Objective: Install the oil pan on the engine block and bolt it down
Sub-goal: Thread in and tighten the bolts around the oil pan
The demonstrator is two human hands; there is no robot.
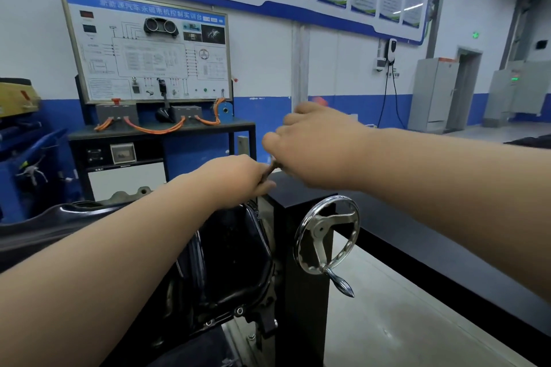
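Head view: oil pan [232, 253] sits at 6 o'clock beneath the hands. Left hand [238, 176], nearer it, and right hand [316, 146] curl fingers round a thin metal piece [272, 168] slanting toward 1 o'clock.

The left hand [238, 173] and the right hand [317, 143] are bare, ungloved and slightly blurred, and the left forearm [113, 253] and right forearm [453, 188] are uncovered along their whole visible length, right to the frame edges.
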